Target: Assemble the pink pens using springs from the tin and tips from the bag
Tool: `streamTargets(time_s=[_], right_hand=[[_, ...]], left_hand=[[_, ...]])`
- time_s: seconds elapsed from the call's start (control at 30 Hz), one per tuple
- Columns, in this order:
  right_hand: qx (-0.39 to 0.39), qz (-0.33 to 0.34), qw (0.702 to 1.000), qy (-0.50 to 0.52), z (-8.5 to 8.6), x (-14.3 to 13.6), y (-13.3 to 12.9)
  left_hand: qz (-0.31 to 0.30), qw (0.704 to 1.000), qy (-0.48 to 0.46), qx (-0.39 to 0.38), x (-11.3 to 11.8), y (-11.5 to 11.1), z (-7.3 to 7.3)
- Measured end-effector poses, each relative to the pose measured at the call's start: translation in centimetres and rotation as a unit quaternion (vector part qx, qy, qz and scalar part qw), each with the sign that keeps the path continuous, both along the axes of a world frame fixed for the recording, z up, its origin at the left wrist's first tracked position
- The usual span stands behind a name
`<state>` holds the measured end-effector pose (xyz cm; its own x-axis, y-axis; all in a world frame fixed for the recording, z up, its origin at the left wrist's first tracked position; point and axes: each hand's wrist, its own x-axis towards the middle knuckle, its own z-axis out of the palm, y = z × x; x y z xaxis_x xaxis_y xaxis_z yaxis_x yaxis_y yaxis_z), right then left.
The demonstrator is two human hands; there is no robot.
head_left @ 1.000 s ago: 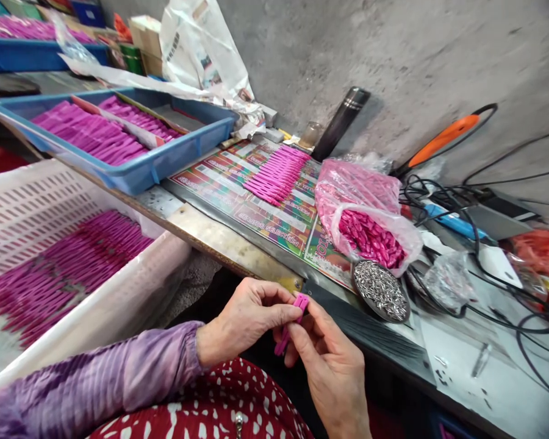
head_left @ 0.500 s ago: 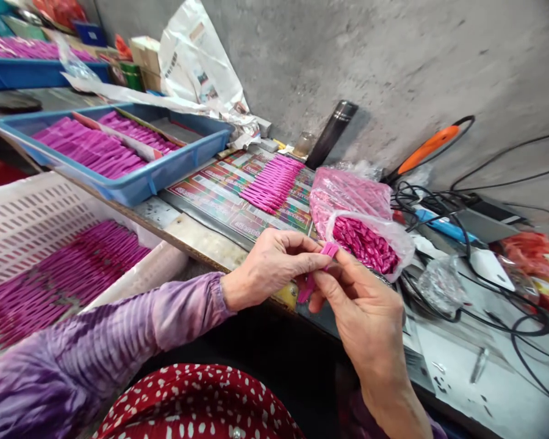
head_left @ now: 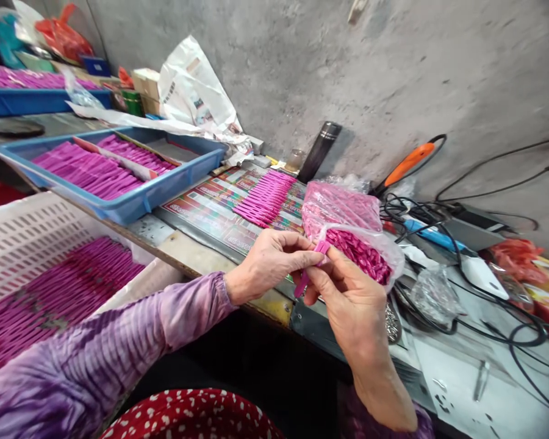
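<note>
Just above the table's front edge, my left hand (head_left: 274,262) pinches a slim magenta plastic piece (head_left: 303,282) between thumb and fingers. My right hand (head_left: 348,292) grips the same piece from the other side, thumb against fingers. Its wider end shows between the fingertips and its narrow end slants down to the left; the rest is hidden. Behind my hands, a clear plastic bag (head_left: 392,247) lies on its side with many small glossy magenta parts (head_left: 359,253) at its mouth. A neat row of slim magenta pieces (head_left: 265,198) lies on the printed sheet (head_left: 201,204).
At the left, a divided blue tray (head_left: 153,201) and a white slatted basket (head_left: 36,225) hold magenta pieces. A black cylinder (head_left: 319,151) leans against the wall. Tangled black cables (head_left: 457,268), an orange-handled tool (head_left: 409,164) and crumpled clear plastic (head_left: 437,292) lie at the right.
My view has tilted up slightly, so the table things appear lower. Both hands stay together on the magenta piece, which has turned a little between the fingers.
</note>
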<state>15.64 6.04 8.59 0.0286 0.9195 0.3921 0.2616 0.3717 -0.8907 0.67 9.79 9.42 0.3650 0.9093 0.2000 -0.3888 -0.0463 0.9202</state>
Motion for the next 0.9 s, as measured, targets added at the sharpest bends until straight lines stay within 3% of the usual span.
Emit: streamTargets(time_s=[0.2,0.3,0.6,0.9], right_hand=[[0.011,-0.017,1.000,-0.018,-1.3,0.0,-0.7],[0.040,-0.037,0.998,-0.023,-2.6,0.4,-1.5],[0.090,-0.124,0.985,-0.083,-6.6,2.2,-4.2],[0.102,-0.129,0.982,-0.088,-7.2,2.2,-4.2]], left_hand=[[-0.027,1.000,0.011,0.007,0.1,-0.3,-1.3],[-0.062,0.998,0.003,-0.004,0.4,-0.9,-2.2],[-0.090,0.996,-0.002,-0.005,2.7,-2.2,-4.9],[-0.089,0.996,-0.001,-0.012,2.9,-2.5,-5.4]])
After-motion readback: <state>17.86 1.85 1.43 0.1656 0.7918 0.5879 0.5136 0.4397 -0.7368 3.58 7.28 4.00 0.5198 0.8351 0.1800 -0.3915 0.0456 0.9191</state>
